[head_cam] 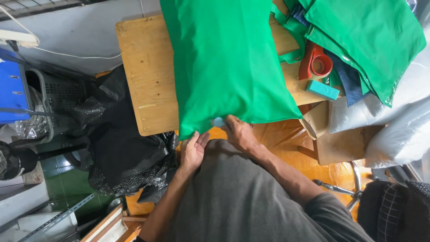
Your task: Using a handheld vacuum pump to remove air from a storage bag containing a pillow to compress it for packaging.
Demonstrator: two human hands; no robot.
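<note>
**Both hands at the near edge of the green bag**

At the table's near edge I see my left hand (pixel 193 150), fingers loosely open and palm up, touching the hanging lower corner of the green bag (pixel 228 62). My right hand (pixel 239 133) is pinched narrow on that same hem, holding a small pale blue thing (pixel 218 121) I cannot identify. The bag lies toward twelve o'clock from both hands, long axis running away from me across the wooden table (pixel 145 67); the hands are about equally near. At two o'clock sit a red tape dispenser (pixel 316 62), a teal block (pixel 322 90) and a pile of green bags (pixel 363 40).
</note>
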